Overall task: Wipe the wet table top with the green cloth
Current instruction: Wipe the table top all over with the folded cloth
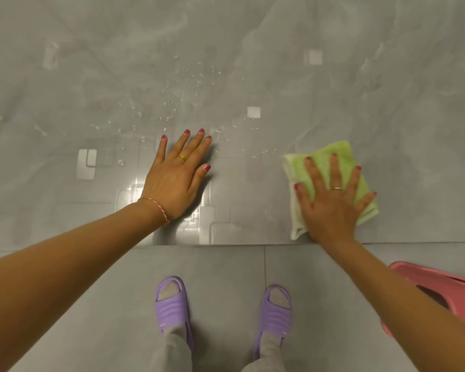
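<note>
The grey glossy table top [253, 63] fills the upper part of the view. Water droplets [183, 84] are scattered across its middle, reaching down to just beyond my left fingertips. A folded green cloth [330, 154] lies flat near the table's front edge on the right. My right hand [333, 200] presses on the cloth with its fingers spread straight. My left hand [177, 175] rests flat on the bare table to the left, fingers straight, right at the lower edge of the droplets.
The table's front edge [199, 245] runs across the view below both hands. Beneath it I see the grey tiled floor [226, 291] and my feet in purple slippers [172, 307]. A pink plastic stool or basin [435, 285] stands at the lower right.
</note>
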